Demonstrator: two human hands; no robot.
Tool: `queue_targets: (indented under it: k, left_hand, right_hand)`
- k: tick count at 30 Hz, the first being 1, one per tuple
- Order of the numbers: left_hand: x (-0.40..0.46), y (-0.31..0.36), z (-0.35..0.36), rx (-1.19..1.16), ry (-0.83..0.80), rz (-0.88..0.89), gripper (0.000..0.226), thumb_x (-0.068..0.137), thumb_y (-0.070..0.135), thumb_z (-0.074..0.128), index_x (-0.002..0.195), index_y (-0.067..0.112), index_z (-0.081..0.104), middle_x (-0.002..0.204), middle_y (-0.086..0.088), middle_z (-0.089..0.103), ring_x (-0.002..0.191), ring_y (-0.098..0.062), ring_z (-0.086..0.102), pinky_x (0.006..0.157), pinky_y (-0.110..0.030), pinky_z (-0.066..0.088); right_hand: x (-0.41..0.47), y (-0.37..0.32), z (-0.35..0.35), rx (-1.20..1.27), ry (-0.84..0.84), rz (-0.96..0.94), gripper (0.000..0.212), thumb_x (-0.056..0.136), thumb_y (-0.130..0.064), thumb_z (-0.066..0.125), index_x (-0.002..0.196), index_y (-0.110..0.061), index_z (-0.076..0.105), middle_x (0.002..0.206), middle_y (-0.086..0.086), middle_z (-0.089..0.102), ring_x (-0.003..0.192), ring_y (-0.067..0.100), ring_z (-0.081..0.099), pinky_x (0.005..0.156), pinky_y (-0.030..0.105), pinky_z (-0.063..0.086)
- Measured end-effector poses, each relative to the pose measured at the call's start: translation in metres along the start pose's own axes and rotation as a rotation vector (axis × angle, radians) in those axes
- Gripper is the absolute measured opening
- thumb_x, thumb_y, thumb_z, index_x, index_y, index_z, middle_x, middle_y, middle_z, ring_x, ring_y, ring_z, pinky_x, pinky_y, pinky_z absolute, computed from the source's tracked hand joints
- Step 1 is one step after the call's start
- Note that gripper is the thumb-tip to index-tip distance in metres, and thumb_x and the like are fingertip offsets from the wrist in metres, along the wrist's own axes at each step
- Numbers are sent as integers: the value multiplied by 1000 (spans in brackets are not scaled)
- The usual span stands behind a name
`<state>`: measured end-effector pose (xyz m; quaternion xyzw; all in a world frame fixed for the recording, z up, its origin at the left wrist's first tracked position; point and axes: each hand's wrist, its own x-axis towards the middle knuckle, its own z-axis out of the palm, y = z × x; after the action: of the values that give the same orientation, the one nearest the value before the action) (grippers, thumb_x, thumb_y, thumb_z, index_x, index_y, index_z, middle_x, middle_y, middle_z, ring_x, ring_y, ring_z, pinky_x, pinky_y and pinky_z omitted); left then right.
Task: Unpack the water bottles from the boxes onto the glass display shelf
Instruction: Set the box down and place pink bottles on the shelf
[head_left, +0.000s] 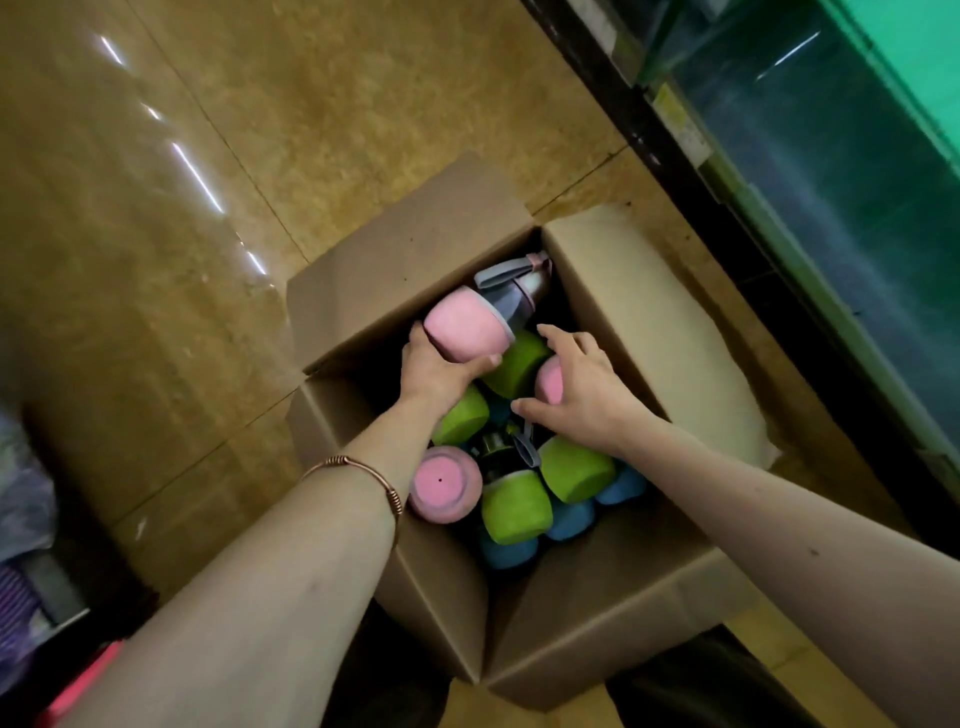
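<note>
An open cardboard box (415, 244) stands on the floor below me, filled with several pink, green and blue water bottles lying jumbled. My left hand (439, 366) grips the base of a pink bottle (467, 325) with a grey lid and strap, which lies tilted at the box's far left corner. My right hand (582, 387) is spread over a second pink bottle (549, 382), thumb and fingers around it, beside a green bottle (517, 361). More bottles lie nearer to me, among them a green one (576, 470). The glass display shelf (852, 171) runs along the right.
The box's flaps are folded outward; the right flap (654, 332) reaches toward the shelf's dark base (660, 135). Glossy tan floor tiles (182, 208) spread to the left. Cloth or bags (21, 519) lie at the left edge. A wire bangle (363, 478) sits on my left wrist.
</note>
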<state>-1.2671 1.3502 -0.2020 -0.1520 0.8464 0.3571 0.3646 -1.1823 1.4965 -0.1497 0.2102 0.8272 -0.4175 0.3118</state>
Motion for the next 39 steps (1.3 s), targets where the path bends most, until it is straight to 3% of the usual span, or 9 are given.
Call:
queue_targets:
  k: [7, 11, 14, 19, 24, 27, 30, 35, 39]
  left_hand:
    - [12, -3, 5, -448, -125, -126, 136, 27, 35, 90, 143, 17, 22, 127, -7, 54, 113, -22, 57, 97, -45, 48]
    - [9, 6, 14, -475, -97, -135, 89, 67, 10, 81, 136, 21, 26, 122, -1, 48, 107, -23, 56, 81, -45, 55]
    - [-1, 11, 13, -504, -71, -114, 75, 71, 1, 76, 125, 24, 29, 118, 1, 44, 91, -14, 58, 69, -39, 59]
    - [-38, 32, -17, -408, -122, -52, 92, 40, 18, 84, 115, 34, 33, 128, -6, 45, 108, -29, 58, 65, -38, 59]
    - [-93, 58, -57, -280, -190, 53, 80, 65, -3, 80, 119, 31, 32, 120, -3, 42, 111, -28, 54, 64, -36, 60]
    - [-141, 84, -85, -130, -216, 178, 85, 61, 4, 85, 123, 31, 32, 113, 1, 41, 96, -15, 50, 55, -14, 52]
    - [-187, 107, -113, -37, -277, 327, 93, 39, 29, 87, 117, 36, 36, 115, 5, 46, 98, -12, 50, 65, -12, 45]
    - [-259, 153, -163, -103, -366, 494, 92, 48, 19, 88, 125, 32, 39, 114, 19, 46, 98, 4, 51, 75, -9, 47]
    - [-315, 174, -207, -238, -332, 550, 89, 49, 32, 90, 123, 46, 41, 126, 6, 53, 113, -11, 55, 92, -32, 52]
  right_hand:
    - [19, 11, 9, 61, 73, -63, 78, 83, -25, 70, 148, -14, 27, 138, 8, 40, 124, 21, 47, 102, 27, 35]
    - [15, 16, 11, 48, 55, -65, 78, 84, -23, 68, 148, -14, 25, 139, 9, 39, 125, 23, 46, 102, 27, 34]
    - [5, 15, 6, 41, 76, -54, 79, 83, -20, 67, 148, -13, 23, 139, 11, 37, 125, 26, 46, 104, 34, 37]
    - [-25, -2, -19, -8, 120, -33, 81, 81, -16, 66, 149, -14, 20, 144, 13, 29, 130, 31, 37, 105, 35, 32]
    - [-70, -35, -56, -62, 146, -17, 92, 81, -16, 68, 151, -18, 9, 148, 14, 18, 134, 36, 31, 109, 41, 32]
    - [-105, -63, -79, -135, 171, -49, 97, 82, -17, 68, 152, -20, 0, 153, 10, 7, 140, 33, 20, 111, 41, 28]
    - [-140, -93, -105, -247, 159, -93, 104, 76, -22, 75, 152, -21, 4, 150, 9, 17, 137, 30, 25, 106, 39, 35]
    - [-212, -146, -148, -267, 175, -140, 83, 70, -38, 77, 139, -19, 35, 129, 6, 45, 120, 25, 44, 94, 35, 40]
    - [-272, -191, -173, -213, 240, -180, 74, 65, -36, 77, 128, -16, 44, 119, 3, 51, 108, 23, 52, 85, 32, 45]
